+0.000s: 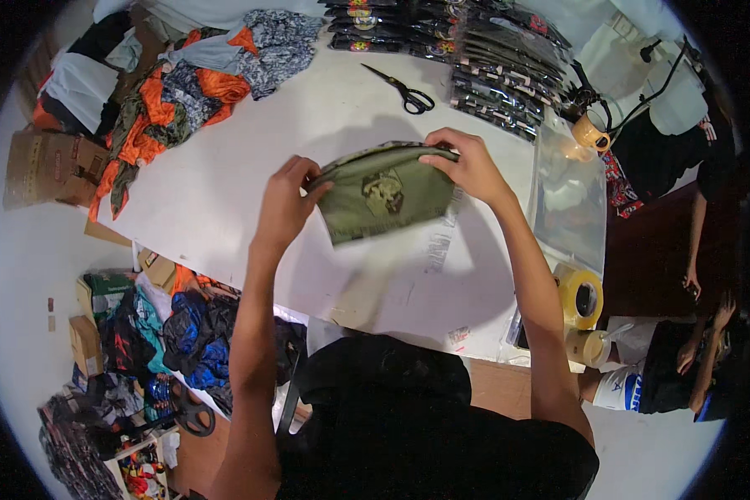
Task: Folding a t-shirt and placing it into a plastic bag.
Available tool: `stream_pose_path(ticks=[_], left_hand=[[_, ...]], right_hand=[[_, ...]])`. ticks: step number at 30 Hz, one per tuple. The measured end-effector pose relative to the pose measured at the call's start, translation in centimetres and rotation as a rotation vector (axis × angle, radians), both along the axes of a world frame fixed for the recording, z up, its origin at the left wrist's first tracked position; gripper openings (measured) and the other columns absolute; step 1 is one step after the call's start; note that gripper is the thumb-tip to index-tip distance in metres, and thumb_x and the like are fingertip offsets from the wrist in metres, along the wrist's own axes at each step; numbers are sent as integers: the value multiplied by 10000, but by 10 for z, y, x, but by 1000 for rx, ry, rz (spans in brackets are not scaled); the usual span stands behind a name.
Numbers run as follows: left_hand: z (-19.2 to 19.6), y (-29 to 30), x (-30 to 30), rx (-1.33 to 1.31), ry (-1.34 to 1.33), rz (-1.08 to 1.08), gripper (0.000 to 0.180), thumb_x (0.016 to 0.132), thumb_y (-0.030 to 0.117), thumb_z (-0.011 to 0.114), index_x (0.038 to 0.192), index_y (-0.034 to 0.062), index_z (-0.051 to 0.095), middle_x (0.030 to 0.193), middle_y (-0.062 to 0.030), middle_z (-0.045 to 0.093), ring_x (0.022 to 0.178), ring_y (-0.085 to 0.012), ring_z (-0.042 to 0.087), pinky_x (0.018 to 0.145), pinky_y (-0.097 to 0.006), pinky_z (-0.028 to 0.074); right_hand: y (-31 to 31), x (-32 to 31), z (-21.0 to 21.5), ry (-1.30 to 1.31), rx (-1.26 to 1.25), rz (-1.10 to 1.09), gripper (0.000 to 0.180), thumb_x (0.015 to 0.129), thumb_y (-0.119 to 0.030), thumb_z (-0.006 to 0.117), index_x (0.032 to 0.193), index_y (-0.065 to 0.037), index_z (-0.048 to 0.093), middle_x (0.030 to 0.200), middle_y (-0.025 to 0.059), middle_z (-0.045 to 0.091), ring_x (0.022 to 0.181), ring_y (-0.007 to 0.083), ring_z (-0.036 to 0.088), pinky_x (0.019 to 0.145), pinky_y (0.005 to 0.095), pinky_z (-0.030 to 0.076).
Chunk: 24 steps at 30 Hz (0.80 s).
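A folded olive-green cloth piece (429,196) hangs slightly tilted above the white table (225,183). It carries a camouflage-toned print in its middle, and a patterned edge shows along its top. My left hand (290,200) pinches its upper left corner between thumb and fingers. At the upper right corner, my right hand (467,167) grips the cloth, thumb in front and fingers behind. Black-handled scissors (407,94) lie on the table beyond the cloth, touched by neither hand.
Stacks of plastic-wrapped garments (504,67) line the far right. Orange and camouflage clothing (162,100) is heaped at the far left. A clear plastic box (568,200) and yellow tape rolls (582,298) sit along the right edge. Other people's arms (698,242) show at far right.
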<state>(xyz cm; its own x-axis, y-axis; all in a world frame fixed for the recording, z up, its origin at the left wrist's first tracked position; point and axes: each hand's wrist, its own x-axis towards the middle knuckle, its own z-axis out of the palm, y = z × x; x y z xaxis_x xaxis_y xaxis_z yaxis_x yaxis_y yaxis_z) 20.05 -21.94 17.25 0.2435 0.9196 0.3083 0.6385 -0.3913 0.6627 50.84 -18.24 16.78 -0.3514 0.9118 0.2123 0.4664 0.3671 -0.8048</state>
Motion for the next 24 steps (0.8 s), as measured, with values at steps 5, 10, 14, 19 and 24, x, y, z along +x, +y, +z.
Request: stream_pose_path(ticks=[5,10,14,19,24], left_hand=[[-22,-25,-3,321,105,40,223,710,-64,679,894,19,584,996,-114,558,827,-298,599,669,-372,513],[-113,-55,-8,110,122,-5,266,711,-57,672,942,58,609,1084,-123,551,948,-313,583,751,-389,520],[-107,-79,-9,-3,-89,72,310,754,1,697,1044,65,610,1137,-149,536,966,-324,581,758,-380,517],[-103,-77,3,-145,-238,196,401,783,54,723,1167,83,610,1156,-152,544,977,-272,575,750,-342,503],[-128,-73,6,46,-101,256,318,818,39,709,1129,66,651,1075,-128,600,833,-244,631,687,-332,528]], right_hand=[[-29,0,-23,-285,798,29,208,772,-70,689,963,-27,619,986,101,623,918,287,606,798,377,480],[-59,-14,-112,-346,539,27,282,695,-19,697,969,-30,631,1057,99,611,1030,278,565,868,391,452],[-78,-4,-108,-134,463,-149,373,668,-41,711,1036,-42,649,1101,113,604,1042,305,561,896,385,461],[-75,-15,-104,-75,397,-198,395,691,5,682,1081,-60,663,1120,108,614,1029,302,574,884,379,484],[-67,-14,-121,-112,461,-179,285,717,39,654,985,-47,702,1028,83,656,944,277,612,824,354,516]])
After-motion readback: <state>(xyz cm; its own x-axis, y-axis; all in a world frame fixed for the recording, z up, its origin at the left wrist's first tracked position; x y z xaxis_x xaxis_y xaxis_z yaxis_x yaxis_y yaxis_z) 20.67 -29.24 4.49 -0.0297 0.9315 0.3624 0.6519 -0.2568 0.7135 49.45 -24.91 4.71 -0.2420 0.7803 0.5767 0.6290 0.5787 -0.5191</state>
